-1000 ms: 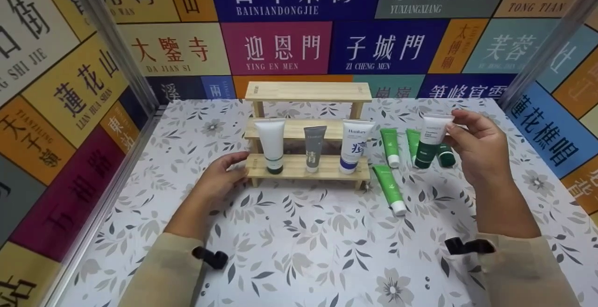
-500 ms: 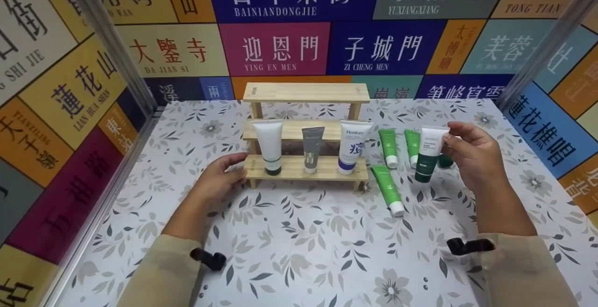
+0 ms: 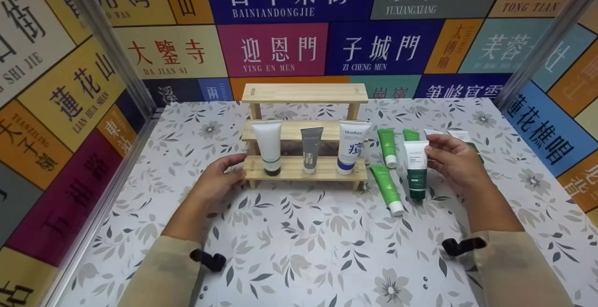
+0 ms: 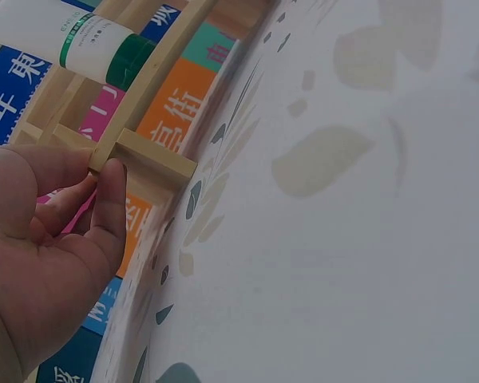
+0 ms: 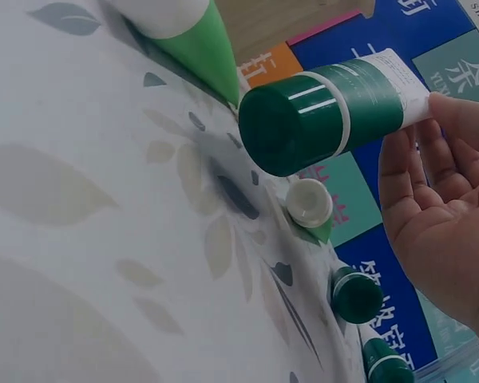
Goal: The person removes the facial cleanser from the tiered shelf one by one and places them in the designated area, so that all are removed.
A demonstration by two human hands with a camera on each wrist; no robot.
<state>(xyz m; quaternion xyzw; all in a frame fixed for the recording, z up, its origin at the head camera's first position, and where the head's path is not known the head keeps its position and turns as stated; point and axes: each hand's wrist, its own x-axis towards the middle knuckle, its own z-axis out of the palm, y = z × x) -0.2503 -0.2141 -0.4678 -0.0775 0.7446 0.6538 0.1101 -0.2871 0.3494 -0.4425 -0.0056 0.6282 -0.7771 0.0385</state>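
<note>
My right hand [image 3: 460, 160] pinches a white and dark green squeeze tube [image 3: 416, 169] near its flat top end, with the dark green cap downward. In the right wrist view, that cap [image 5: 283, 128] hangs above the tabletop. My left hand [image 3: 219, 176] grips the left end of a wooden tiered stand [image 3: 303, 93]; the left wrist view shows thumb and fingers on the end of its lowest shelf [image 4: 156, 155]. On this shelf stand a white tube with a dark cap [image 3: 267, 146], a grey tube [image 3: 310, 150] and a white tube with a blue cap [image 3: 352, 150], all cap down.
Green tubes lie right of the stand: one in front [image 3: 387, 190], one behind it [image 3: 387, 146], another [image 3: 411, 135] partly covered by the held tube. Behind my right hand lie white and green tubes [image 3: 460, 134], partly hidden. Sign-printed panels [image 3: 280, 47] enclose the floral tabletop [image 3: 299, 251].
My right hand has carried the white and green tube leftward and toward me, uncovering the tubes behind it. My left hand has stayed on the stand.
</note>
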